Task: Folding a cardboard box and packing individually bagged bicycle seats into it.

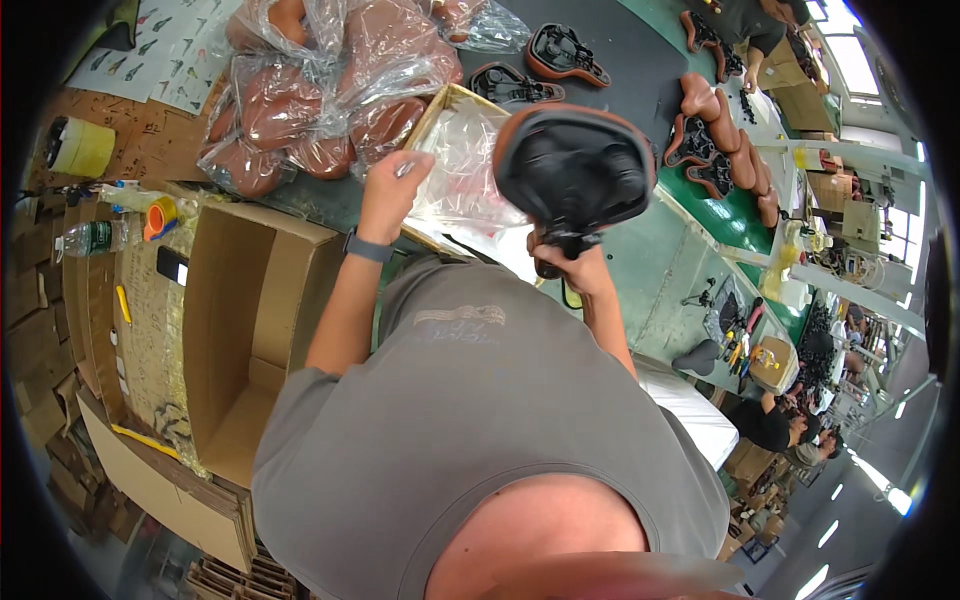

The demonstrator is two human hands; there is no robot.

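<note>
My right hand (585,272) is closed around the narrow front end of a bicycle saddle (620,128). The saddle is brown with a black underside, and its underside faces up. To the left, my left hand (385,195) is closed, with something small and shiny at its fingers that I cannot make out. Just beside that hand stands a box (428,122) with clear plastic bags (468,150) in it. Beyond the box lie several brown saddles wrapped in clear plastic (285,105). Two unwrapped saddles (565,55) rest upside down on the dark table top.
An open cardboard box (215,330) stands by my left arm. Further left are a plastic bottle (88,240), a tape roll (160,217) and a phone (172,265). More brown saddles (735,135) line the right-hand bench, with tools (740,350) nearer. Other people work at the right.
</note>
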